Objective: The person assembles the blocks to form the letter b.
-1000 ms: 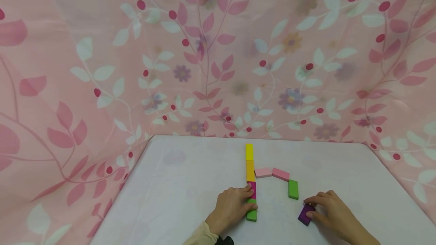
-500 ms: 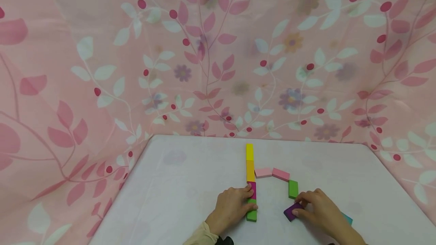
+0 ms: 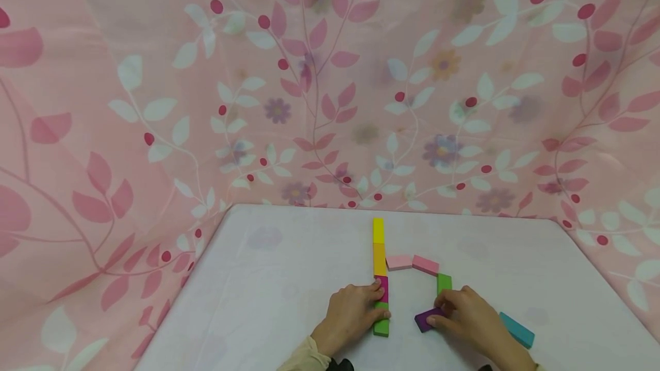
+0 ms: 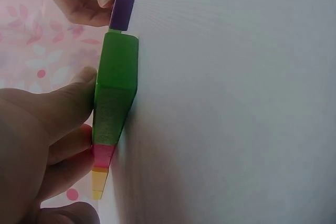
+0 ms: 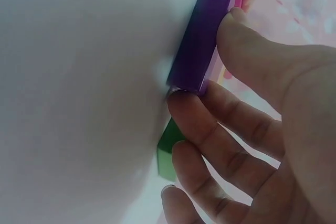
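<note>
Pink leafy cloth behind a white table point(image 3: 289, 279), with two hands at a row of coloured blocks.

Right hand point(image 3: 466, 316) pinches the purple block point(image 3: 425, 319) between thumb and fingertips; the block lies flat on the table, poking out left of the fingers, just below the far green block point(image 3: 444, 282) and well right of the near green block point(image 3: 381, 325). Left hand point(image 3: 350, 314) rests with curled fingers and thumb against the near green and magenta block point(image 3: 382, 289), the lower end of a straight line with orange point(image 3: 379, 259) and yellow point(image 3: 378, 230) above. Two pink blocks point(image 3: 412, 262) branch right from the orange. A teal block point(image 3: 517, 330) lies right of the right hand.
</note>
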`<state>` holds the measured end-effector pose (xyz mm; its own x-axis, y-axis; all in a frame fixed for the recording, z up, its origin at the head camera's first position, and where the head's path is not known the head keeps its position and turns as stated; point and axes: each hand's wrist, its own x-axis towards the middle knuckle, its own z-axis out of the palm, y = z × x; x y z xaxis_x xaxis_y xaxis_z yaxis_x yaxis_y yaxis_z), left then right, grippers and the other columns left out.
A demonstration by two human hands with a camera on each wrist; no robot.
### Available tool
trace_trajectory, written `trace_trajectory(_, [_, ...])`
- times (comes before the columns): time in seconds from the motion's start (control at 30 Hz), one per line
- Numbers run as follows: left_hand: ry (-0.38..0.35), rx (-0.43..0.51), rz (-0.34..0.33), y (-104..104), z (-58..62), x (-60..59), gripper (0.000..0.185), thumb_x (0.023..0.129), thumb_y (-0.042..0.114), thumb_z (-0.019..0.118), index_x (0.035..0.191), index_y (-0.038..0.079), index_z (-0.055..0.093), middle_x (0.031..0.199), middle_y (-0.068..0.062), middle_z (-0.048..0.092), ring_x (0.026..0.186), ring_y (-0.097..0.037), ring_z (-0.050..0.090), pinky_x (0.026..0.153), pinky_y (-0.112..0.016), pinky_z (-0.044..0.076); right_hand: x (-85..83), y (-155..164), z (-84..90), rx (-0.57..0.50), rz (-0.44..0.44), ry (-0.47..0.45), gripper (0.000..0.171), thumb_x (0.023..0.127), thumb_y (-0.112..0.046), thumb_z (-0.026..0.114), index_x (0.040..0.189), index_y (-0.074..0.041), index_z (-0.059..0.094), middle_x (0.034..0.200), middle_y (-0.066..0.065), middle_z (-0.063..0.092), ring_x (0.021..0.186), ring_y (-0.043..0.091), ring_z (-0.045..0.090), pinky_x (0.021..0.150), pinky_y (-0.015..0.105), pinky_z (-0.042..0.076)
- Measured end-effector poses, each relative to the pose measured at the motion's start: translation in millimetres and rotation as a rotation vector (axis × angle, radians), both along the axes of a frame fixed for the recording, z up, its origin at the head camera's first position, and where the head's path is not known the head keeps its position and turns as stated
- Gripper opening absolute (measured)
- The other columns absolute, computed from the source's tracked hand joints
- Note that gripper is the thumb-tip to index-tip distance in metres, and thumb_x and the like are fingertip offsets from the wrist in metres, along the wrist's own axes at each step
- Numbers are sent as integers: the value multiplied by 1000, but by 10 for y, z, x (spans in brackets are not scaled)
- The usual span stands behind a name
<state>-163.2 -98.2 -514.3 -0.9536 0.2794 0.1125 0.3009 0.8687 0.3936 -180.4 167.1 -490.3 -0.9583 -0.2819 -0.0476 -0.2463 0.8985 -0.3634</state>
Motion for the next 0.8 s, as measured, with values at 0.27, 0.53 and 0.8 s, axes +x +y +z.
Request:
trace_trajectory(0.27, [0,2,-7,-9,11,6,52,79,56,75,125,31,69,128,14,65,107,-21,68,65,-26,51,-4,-119,-25,-5,2,-1,32,70,-54,83,82,-30,67,71,-14,53,76,9,45,67,29,43])
trace_trajectory(0.53, [-26,-4,4,-2,15,3,52,80,57,73,125,32,68,129,15,64,107,-21,68,68,-30,53,0,-222,-23,-4,13,-9,32,71,-54,82,82,-29,67,69,-11,53,72,11,46,69,31,46])
trace_trajectory(0.8, [-12,1,3,0,25,13,53,80,56,73,126,31,67,129,15,64,109,-21,68,68,-29,53,-9,-299,-39,11,27,17,28,72,-53,82,81,-32,67,68,-13,50,71,9,43,66,28,41])
